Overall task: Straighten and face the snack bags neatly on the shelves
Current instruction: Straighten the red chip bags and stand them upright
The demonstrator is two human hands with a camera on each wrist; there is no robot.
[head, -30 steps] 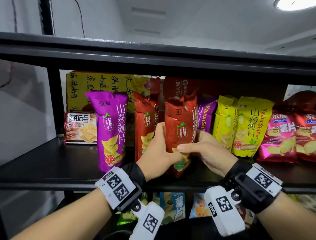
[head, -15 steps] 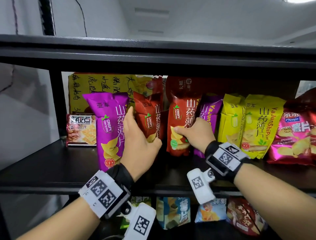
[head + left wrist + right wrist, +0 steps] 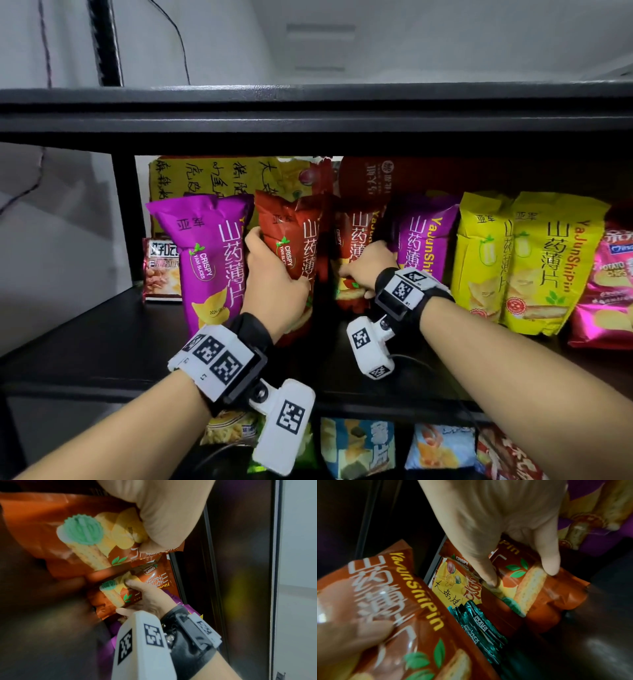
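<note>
Two red yam-crisp bags stand mid-shelf in the head view. My left hand (image 3: 274, 274) grips the nearer red bag (image 3: 298, 236) by its left side and lower front; the left wrist view shows the fingers curled into this bag (image 3: 51, 524). My right hand (image 3: 356, 274) holds the lower part of the second red bag (image 3: 356, 236), which sits further back. In the right wrist view its fingertips (image 3: 551, 566) press on that bag's front (image 3: 539, 599). A purple bag (image 3: 205, 260) stands upright to the left, another purple bag (image 3: 424, 240) to the right.
Two yellow bags (image 3: 534, 263) and pink potato-chip bags (image 3: 613, 284) fill the right. A small cracker pack (image 3: 161, 270) and a large yellow bag (image 3: 205, 174) sit at the back left. The upper shelf (image 3: 308, 116) hangs low. Bare shelf board (image 3: 85, 342) lies front left. Teal packs (image 3: 479, 622) lie behind.
My left hand has left the gap beside the purple bag and taken hold of the nearer red bag. My right hand has stayed on the second red bag, now further back.
</note>
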